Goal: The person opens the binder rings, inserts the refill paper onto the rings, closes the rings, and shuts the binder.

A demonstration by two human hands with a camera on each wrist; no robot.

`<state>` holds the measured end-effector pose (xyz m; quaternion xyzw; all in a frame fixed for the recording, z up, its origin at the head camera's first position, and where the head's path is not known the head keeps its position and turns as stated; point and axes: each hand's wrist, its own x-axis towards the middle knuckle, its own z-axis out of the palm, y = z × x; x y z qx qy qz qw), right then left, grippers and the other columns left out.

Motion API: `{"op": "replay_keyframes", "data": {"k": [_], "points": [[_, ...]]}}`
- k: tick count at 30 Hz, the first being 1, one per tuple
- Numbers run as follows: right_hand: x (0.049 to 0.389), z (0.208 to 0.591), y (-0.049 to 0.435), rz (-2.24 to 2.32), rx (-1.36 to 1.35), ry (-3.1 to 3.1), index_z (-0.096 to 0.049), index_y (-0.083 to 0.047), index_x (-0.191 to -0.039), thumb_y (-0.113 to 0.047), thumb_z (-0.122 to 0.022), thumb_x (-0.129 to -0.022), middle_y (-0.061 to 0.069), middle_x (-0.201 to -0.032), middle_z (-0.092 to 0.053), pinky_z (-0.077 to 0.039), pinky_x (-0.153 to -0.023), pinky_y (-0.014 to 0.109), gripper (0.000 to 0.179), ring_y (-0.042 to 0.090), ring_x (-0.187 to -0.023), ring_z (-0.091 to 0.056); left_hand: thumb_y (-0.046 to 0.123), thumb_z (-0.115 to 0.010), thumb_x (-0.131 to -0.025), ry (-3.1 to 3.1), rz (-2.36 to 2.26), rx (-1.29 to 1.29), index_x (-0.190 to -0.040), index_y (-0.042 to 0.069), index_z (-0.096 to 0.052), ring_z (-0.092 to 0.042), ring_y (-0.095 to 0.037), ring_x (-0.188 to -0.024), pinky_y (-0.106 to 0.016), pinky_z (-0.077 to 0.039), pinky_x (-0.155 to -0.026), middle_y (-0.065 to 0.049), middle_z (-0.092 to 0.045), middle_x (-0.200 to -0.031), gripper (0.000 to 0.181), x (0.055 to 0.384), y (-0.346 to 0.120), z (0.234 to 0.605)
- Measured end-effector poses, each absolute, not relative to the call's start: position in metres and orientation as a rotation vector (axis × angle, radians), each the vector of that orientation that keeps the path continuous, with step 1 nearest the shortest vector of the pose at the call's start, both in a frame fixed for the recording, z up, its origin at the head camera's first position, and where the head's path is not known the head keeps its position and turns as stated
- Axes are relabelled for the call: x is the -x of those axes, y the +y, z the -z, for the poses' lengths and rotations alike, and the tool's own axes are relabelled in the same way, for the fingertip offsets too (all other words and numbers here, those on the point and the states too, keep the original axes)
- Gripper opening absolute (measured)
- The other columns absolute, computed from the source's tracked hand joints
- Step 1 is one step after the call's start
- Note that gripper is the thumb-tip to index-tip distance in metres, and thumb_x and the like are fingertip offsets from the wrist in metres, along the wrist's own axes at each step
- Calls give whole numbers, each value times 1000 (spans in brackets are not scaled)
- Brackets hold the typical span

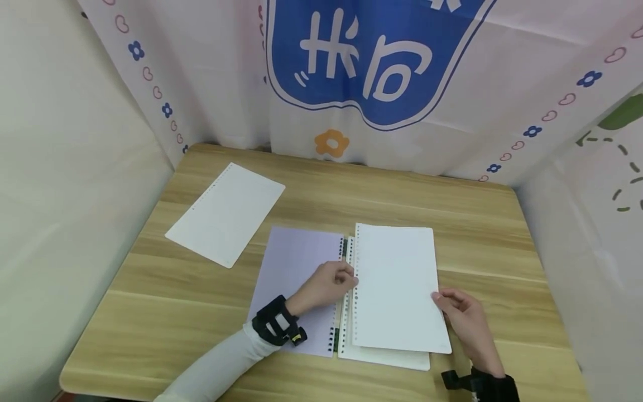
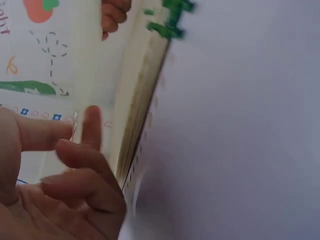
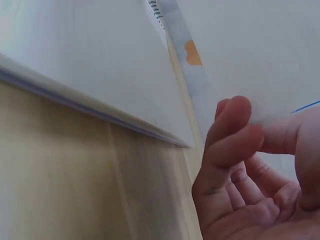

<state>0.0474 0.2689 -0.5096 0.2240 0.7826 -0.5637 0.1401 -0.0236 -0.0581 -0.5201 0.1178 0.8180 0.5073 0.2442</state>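
A loose white sheet (image 1: 397, 285) with punched holes down its left side is held over an open loose-leaf notebook. My left hand (image 1: 324, 285) pinches the sheet's holed edge between thumb and finger. At the opposite edge, my right hand (image 1: 464, 321) pinches the sheet with thumb and fingers. Below it lies the notebook's page stack (image 1: 387, 356), partly covered by the sheet. The lilac cover (image 1: 301, 251) is spread flat to the left, under my left forearm. Green binder rings (image 2: 172, 20) show at the spine in the left wrist view.
Another white punched sheet (image 1: 228, 215) lies at an angle on the wooden table (image 1: 166, 312), back left. A white printed curtain (image 1: 221, 72) hangs along the table's far edge, with pale cloth (image 1: 55, 167) on the left side.
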Motion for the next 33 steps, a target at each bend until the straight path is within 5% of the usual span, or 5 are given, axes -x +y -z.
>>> {"op": "replay_keyframes", "data": {"k": [7, 12, 16, 22, 33], "points": [[-51, 518, 259, 1650, -744, 2232, -72, -2, -120, -23, -69, -106, -8, -90, -77, -58, -72, 26, 25, 11, -83, -69, 32, -67, -105, 2503, -1136, -390, -139, 9, -62, -69, -16, -102, -36, -57, -85, -3, -74, -122, 41, 14, -67, 516], [-55, 522, 254, 1660, -781, 2192, -71, 1, -124, -23, -70, -106, -6, -93, -79, -59, -72, 26, 30, 12, -83, -71, 38, -66, -106, 2667, -933, -529, -155, 7, -48, -54, -27, -132, -44, -50, -108, -11, -52, -155, 61, 14, -66, 513], [-57, 524, 252, 1647, -786, 2204, -70, 2, -127, -23, -71, -105, -5, -95, -80, -59, -73, 26, 33, 11, -85, -71, 43, -60, -108, 2682, -767, -654, -164, 9, -40, -43, -35, -141, -52, -42, -113, -11, -32, -173, 68, 16, -66, 511], [-59, 527, 252, 1658, -785, 2187, -70, 3, -127, -23, -71, -105, -4, -96, -80, -59, -75, 25, 34, 10, -86, -72, 46, -50, -112, 2671, -619, -726, -167, 11, -37, -33, -43, -151, -64, -33, -118, -7, -23, -179, 67, 16, -65, 510], [-61, 528, 254, 1688, -778, 2135, -72, 2, -125, -25, -73, -104, -5, -97, -80, -60, -77, 25, 35, 9, -89, -72, 48, -45, -113, 2657, -575, -717, -167, 14, -37, -31, -43, -153, -65, -28, -120, -5, -24, -178, 64, 17, -65, 510]]}}
